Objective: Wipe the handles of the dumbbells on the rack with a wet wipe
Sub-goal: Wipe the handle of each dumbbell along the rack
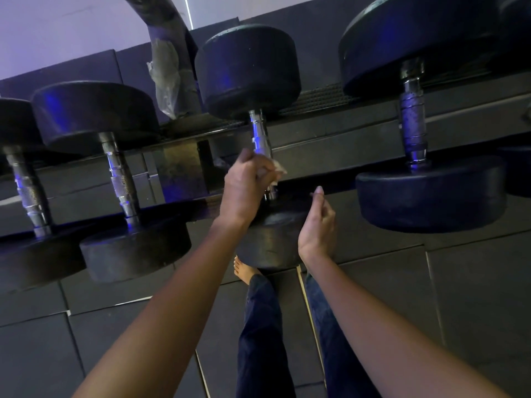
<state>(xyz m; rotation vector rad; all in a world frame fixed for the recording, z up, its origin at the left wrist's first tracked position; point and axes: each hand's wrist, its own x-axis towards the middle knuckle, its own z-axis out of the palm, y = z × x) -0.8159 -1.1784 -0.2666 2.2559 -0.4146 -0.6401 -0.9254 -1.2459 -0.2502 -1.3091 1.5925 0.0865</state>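
Wrapping the lower part of the middle dumbbell's handle [260, 133], the wet wipe [278, 168] is being gripped by the left hand [244, 182], whose fingers are being curled round wipe and bar together. Only a crumpled corner of the wipe is being left in sight beside the knuckles. The right hand [317, 225] is being held just beside the near weight head [273, 242], loosely curled and holding nothing (whether it is touching the rubber cannot be told from this angle). The dumbbell is being carried across the rails of the rack [344, 145], between a smaller neighbour [120, 179] and a larger one [413, 122].

Several risks are being run, by judgement. With the wipe bunched so tightly, part of the bar's circumference is probably being missed, and the upper stretch near the far head is being left untouched. If the handle is being pulled hard, the dumbbell could be rolled off its rails, and a bare foot [244, 270] is being kept directly beneath it.
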